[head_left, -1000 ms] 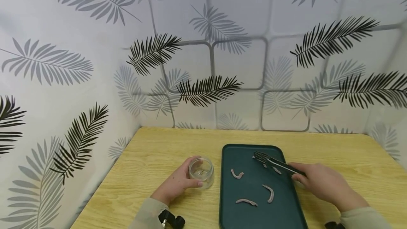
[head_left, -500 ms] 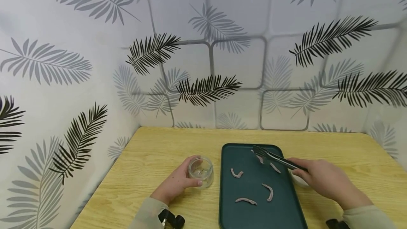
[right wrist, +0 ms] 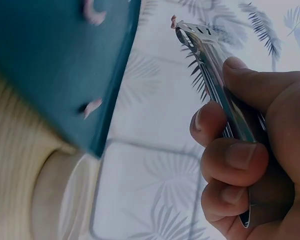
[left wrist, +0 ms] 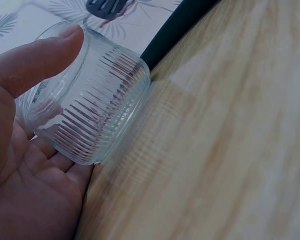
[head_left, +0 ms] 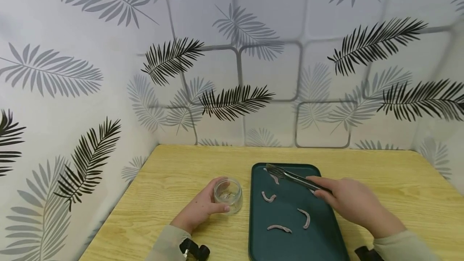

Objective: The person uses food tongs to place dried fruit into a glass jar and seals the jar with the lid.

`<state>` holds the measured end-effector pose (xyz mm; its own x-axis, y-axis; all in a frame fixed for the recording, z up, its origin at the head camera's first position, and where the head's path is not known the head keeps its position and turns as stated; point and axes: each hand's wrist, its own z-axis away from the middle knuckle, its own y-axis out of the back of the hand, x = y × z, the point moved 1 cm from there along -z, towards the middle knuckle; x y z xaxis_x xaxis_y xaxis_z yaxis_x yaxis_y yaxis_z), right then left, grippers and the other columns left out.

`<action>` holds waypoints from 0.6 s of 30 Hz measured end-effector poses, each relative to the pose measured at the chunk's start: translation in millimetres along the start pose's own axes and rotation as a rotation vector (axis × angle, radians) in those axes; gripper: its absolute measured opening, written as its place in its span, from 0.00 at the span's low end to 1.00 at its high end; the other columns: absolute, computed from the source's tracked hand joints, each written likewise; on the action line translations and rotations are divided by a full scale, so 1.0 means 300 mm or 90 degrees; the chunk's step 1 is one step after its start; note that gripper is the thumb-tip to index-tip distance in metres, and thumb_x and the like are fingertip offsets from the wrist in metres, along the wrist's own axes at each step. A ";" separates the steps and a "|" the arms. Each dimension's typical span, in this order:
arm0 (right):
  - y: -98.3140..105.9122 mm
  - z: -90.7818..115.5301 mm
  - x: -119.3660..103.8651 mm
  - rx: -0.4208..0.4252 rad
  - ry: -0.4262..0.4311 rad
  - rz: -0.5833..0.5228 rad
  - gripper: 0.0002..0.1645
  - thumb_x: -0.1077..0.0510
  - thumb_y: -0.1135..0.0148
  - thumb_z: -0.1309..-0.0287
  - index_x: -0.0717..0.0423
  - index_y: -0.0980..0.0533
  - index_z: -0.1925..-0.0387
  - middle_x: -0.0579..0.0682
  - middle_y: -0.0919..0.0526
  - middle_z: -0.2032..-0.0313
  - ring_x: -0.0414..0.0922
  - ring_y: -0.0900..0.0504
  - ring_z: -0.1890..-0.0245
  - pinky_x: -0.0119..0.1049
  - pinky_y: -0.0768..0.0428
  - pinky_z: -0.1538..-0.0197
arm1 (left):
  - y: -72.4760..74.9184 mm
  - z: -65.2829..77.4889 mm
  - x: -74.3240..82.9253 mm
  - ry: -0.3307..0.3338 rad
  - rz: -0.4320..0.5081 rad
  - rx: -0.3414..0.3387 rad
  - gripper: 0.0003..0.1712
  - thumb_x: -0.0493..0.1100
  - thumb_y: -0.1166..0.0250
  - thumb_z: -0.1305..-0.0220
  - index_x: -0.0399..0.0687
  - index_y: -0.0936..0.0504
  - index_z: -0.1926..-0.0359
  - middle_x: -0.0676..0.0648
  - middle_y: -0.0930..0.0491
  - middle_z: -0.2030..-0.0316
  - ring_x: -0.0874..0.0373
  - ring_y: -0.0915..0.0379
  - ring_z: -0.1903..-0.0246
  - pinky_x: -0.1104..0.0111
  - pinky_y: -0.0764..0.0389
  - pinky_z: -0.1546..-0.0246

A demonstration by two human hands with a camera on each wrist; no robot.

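Note:
In the head view my left hand (head_left: 206, 204) grips a clear glass jar (head_left: 235, 202) that stands on the table left of the tray. Its thumb and fingers wrap the ribbed jar (left wrist: 95, 100) in the left wrist view. My right hand (head_left: 353, 202) holds metal tongs (head_left: 299, 178) above the dark green tray (head_left: 286, 249). A pinkish-grey, worm-like strip (head_left: 274, 178) hangs from the tips of the tongs, and a bit of the strip (right wrist: 173, 21) shows there in the right wrist view. Other such strips, like the curved strip (head_left: 306, 218), lie on the tray.
A pale round container (right wrist: 52, 195) stands by the tray's edge in the right wrist view; my right hand hides it in the head view. Leaf-patterned cloth (head_left: 268, 71) rises behind the wooden table (head_left: 195, 160).
The tongs have lifted a strip from the back of the tray and moved left with it, toward the jar. My left hand and the jar have stayed put.

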<state>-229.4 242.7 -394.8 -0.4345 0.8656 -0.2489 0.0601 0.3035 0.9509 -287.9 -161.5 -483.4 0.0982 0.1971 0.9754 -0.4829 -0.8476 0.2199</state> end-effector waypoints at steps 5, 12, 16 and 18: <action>0.019 -0.020 -0.055 0.006 0.026 -0.010 0.27 0.46 0.40 0.30 0.41 0.25 0.31 0.37 0.38 0.88 0.36 0.43 0.88 0.34 0.41 0.80 | -0.007 0.001 0.004 -0.003 0.007 -0.002 0.49 0.42 0.26 0.39 0.53 0.43 0.22 0.43 0.39 0.26 0.47 0.42 0.29 0.52 0.42 0.32; 0.018 -0.051 -0.125 0.026 0.075 -0.005 0.28 0.43 0.40 0.31 0.41 0.25 0.32 0.34 0.40 0.89 0.34 0.44 0.89 0.32 0.40 0.79 | -0.005 0.005 0.005 -0.004 0.007 -0.004 0.50 0.41 0.26 0.38 0.49 0.45 0.22 0.41 0.40 0.26 0.45 0.40 0.30 0.55 0.38 0.35; 0.016 -0.068 -0.164 0.018 0.090 -0.022 0.28 0.42 0.41 0.30 0.39 0.25 0.32 0.33 0.38 0.88 0.33 0.44 0.89 0.32 0.39 0.80 | -0.006 0.004 0.007 -0.004 0.005 -0.006 0.50 0.41 0.26 0.38 0.50 0.45 0.22 0.42 0.40 0.26 0.45 0.41 0.29 0.55 0.38 0.34; 0.017 -0.077 -0.184 0.013 0.099 -0.033 0.27 0.43 0.41 0.30 0.38 0.25 0.32 0.33 0.38 0.88 0.33 0.44 0.89 0.32 0.39 0.80 | -0.006 0.004 0.009 -0.002 0.007 -0.005 0.50 0.41 0.26 0.38 0.51 0.45 0.22 0.41 0.40 0.26 0.45 0.42 0.29 0.55 0.38 0.34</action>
<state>-226.0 187.3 -371.9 -0.5714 0.7771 -0.2638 0.0519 0.3550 0.9334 -285.7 -160.0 -481.3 0.0953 0.1856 0.9780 -0.4911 -0.8458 0.2084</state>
